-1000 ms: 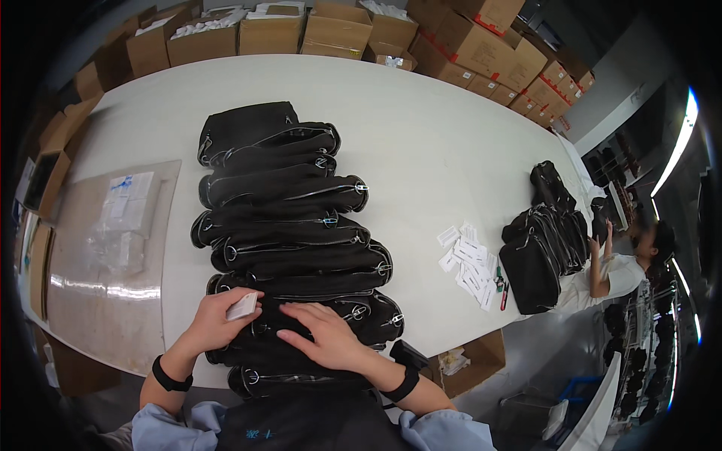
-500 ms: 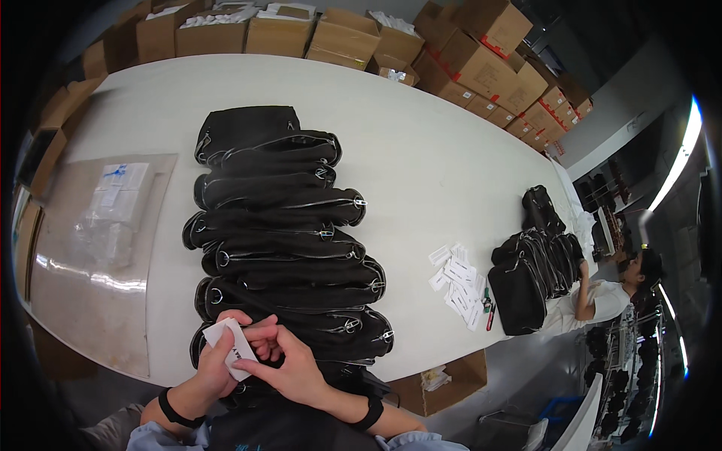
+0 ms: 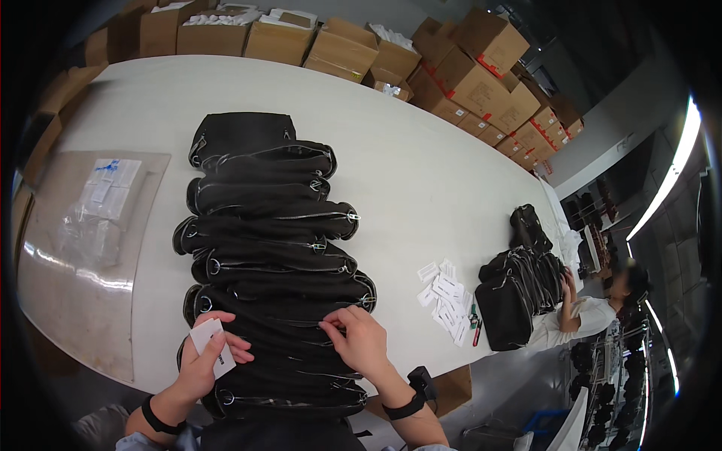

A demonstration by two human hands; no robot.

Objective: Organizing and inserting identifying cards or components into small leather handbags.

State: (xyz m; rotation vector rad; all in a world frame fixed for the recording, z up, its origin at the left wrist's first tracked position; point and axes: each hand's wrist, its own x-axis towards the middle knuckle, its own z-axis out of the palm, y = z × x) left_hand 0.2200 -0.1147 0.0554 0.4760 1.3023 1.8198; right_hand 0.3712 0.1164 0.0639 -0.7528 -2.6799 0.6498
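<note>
A white card [image 3: 223, 364] with dark print, perhaps one of a small stack, is held between the thumb and fingers of my left hand [image 3: 197, 370]. Further right, my right hand [image 3: 362, 343] is closed in a pinch at the zippered upper edge of a black bag [image 3: 274, 312]. Its fingertips hide exactly what they grip there. Several similar black bags lie overlapped in a long row, running from my body toward the far side of the table, with silver zippers and metal rings showing.
On the white table [image 3: 421, 188], loose printed cards [image 3: 449, 304] lie to the right beside a red-and-black tool [image 3: 477, 331]. Another person [image 3: 583, 319] handles more black bags [image 3: 505, 312]. A clear sheet [image 3: 75, 301] with a wrapped package covers the left. Cardboard boxes [image 3: 342, 49] line the far edge.
My right hand has left the white card and moved right to the bag's edge. My left hand has kept the card and shifted slightly left. The view has shifted a little.
</note>
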